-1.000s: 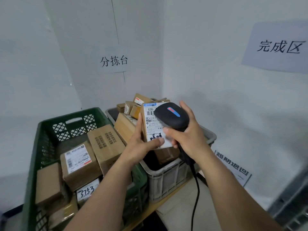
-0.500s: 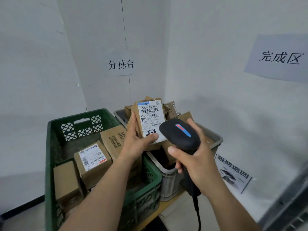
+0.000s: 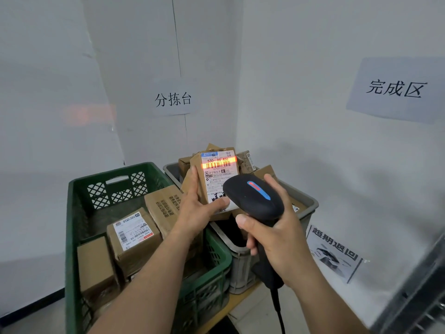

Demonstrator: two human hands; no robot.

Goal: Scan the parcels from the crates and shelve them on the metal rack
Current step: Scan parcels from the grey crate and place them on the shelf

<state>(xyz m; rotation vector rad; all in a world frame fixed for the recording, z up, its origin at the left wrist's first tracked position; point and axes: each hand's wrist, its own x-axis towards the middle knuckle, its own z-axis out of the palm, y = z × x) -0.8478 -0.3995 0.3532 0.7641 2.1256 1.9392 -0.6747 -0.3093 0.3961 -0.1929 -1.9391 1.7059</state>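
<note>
Scanner [image 3: 252,197] now lit, red beam on parcel [image 3: 218,175] barcode; left hand [image 3: 196,209] grips parcel, right hand [image 3: 277,239] grips scanner. Scan step; next, shelve it.

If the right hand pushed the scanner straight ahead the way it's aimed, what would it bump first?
Most likely the parcel in the left hand; the scanner faces its label, though depth is unclear.

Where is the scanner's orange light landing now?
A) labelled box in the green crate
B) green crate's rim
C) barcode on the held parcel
C: the orange band crosses the barcode on the parcel in the left hand, the right hand aiming the scanner at it.
</note>
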